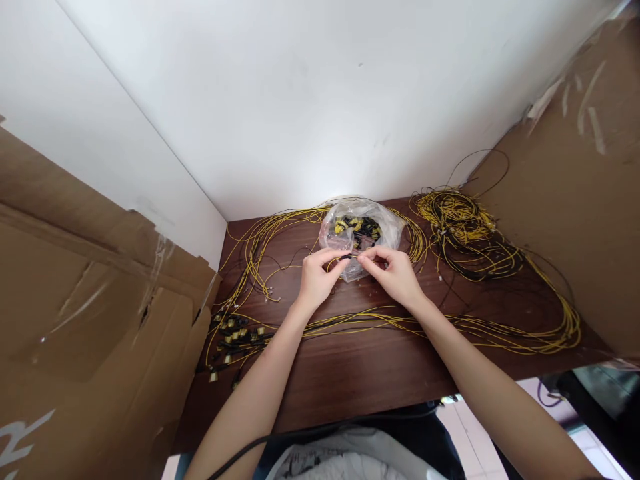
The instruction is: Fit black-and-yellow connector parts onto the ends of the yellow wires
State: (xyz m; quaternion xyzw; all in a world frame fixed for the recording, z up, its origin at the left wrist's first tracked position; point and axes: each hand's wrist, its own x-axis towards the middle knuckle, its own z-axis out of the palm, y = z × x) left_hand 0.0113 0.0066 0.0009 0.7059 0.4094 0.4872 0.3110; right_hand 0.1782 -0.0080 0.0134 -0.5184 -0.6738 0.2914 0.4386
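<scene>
My left hand pinches a small black connector between thumb and fingers, in front of a clear plastic bag. Close beside it my right hand is closed on a thin yellow wire at the connector's other end. The exact fit of wire and connector is too small to make out. Just beyond my fingertips the open plastic bag holds many black and yellow connector parts. A bundle of yellow and black wires runs across the table beneath my forearms.
Wires with black and yellow-white connectors lie at the table's left. Loose wires curve behind the bag, and a tangled coil sits at the back right. Cardboard sheets and white panels enclose the brown table.
</scene>
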